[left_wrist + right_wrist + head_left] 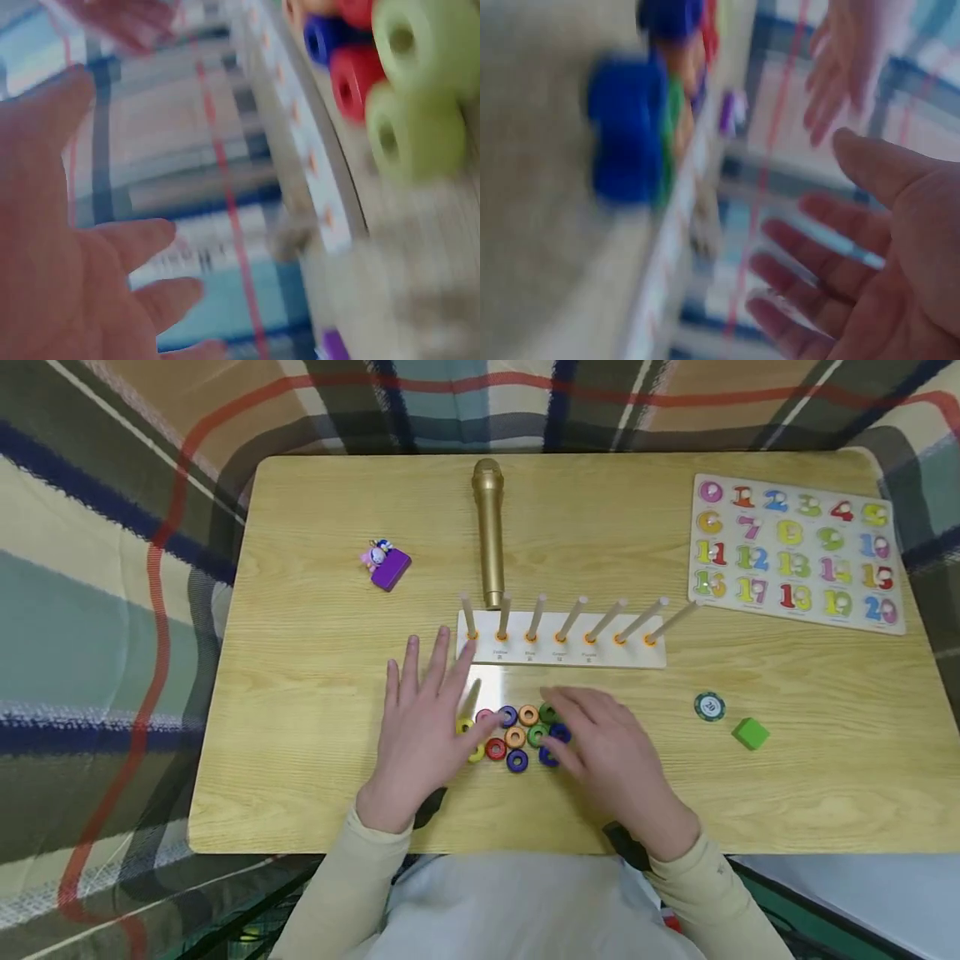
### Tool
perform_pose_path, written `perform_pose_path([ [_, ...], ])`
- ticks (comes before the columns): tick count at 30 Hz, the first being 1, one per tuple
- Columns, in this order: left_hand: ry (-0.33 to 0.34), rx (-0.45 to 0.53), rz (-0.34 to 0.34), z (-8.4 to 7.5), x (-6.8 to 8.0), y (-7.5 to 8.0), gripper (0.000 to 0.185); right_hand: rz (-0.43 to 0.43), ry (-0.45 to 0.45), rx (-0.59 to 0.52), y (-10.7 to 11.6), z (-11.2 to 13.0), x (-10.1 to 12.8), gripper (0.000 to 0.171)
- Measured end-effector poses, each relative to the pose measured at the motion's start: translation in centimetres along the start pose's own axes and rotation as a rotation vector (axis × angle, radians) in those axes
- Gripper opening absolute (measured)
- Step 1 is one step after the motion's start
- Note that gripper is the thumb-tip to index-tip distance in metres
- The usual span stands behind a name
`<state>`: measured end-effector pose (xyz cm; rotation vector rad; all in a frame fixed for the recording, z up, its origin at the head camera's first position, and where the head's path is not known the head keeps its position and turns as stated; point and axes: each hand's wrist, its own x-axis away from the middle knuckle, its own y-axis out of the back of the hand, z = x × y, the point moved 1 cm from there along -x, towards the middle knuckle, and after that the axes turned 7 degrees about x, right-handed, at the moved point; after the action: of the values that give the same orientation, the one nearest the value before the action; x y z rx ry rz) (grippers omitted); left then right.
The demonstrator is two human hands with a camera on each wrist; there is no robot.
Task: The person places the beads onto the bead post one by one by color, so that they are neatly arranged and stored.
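Several small coloured rings, among them a red ring (489,752), an orange ring (528,708) and a yellow ring (464,727), lie bunched on the table before a white pegboard (513,653) with a row of bare upright pegs. At the bunch's left edge, the left hand (423,735) is spread palm down over the table, its thumb reaching across the rings. The right hand (618,760) hovers at the right edge, fingers loosely bent and partly covering the blue and green rings. In both wrist views, each palm shows with nothing in it.
Behind the pegboard lies a gold microphone (491,539). A purple toy (390,568) sits to its left. At the far right is a number puzzle board (798,553), with a round chip (709,707) and a green block (750,733) nearer the front.
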<state>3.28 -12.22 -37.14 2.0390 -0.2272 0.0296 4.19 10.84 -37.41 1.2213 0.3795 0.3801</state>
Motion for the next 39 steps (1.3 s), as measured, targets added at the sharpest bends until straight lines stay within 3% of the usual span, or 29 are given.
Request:
perform_pose_path([
  [3,0.087,0.115,-0.024,2.2,-0.1,1.0,0.068,0.019,0.141,-0.007,-1.5,2.3,-1.2,0.044],
  [6,0.126,0.174,-0.002,3.9,0.0,1.2,0.055,0.032,0.218,0.030,-2.8,4.1,-2.0,0.035],
  [11,0.121,0.205,0.058,5.1,0.5,0.8,0.053,0.000,0.286,0.088,-4.1,5.9,-2.8,0.023],
  [16,0.097,0.231,0.036,5.2,0.8,0.2,0.051,-0.010,0.302,0.104,-4.8,6.7,-3.3,0.014],
  [21,0.026,0.212,0.013,5.4,1.1,-0.3,0.045,-0.008,0.330,0.104,-4.7,7.1,-3.5,0.013],
  [25,-0.053,0.229,0.026,5.4,1.2,-0.4,0.043,-0.073,0.319,-0.022,-2.8,6.5,-4.7,0.018],
  [29,-0.090,0.235,0.064,5.3,1.4,-0.5,0.041,-0.296,0.204,-0.176,1.4,4.6,-7.8,0.027],
  [32,-0.081,0.247,0.076,5.4,1.7,-0.6,0.040,-0.412,0.132,-0.201,4.2,3.7,-10.8,0.028],
  [34,-0.076,0.256,0.078,5.5,1.9,-0.7,0.040,-0.409,0.115,-0.175,5.1,3.6,-12.6,0.028],
  [39,-0.086,0.249,0.087,5.6,2.1,-0.9,0.040,-0.300,0.122,-0.099,5.2,4.0,-15.3,0.027],
])
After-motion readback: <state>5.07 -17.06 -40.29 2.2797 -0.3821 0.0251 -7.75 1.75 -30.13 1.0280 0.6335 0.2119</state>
